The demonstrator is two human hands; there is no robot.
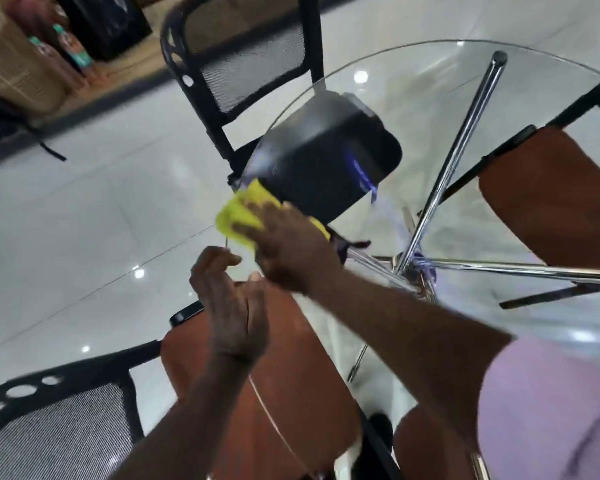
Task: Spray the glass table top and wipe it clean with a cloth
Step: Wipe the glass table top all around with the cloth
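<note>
A round glass table top point(412, 98) on crossed chrome legs point(464, 140) fills the right half of the view. My right hand point(288, 247) presses a yellow cloth point(237, 216) flat on the glass at its left rim. My left hand point(232, 306) hovers just off the table's edge below the cloth, fingers apart and holding nothing. A blurred blue and clear shape point(378, 188) shows through the glass near the middle; I cannot tell whether it is the spray bottle.
A black mesh chair point(250, 64) stands at the far side, its seat under the glass. Brown-seated chairs sit at the near left point(274, 375) and at the right point(551, 188). White tiled floor point(83, 220) lies to the left. Bottles and a basket point(17, 67) stand at the far left.
</note>
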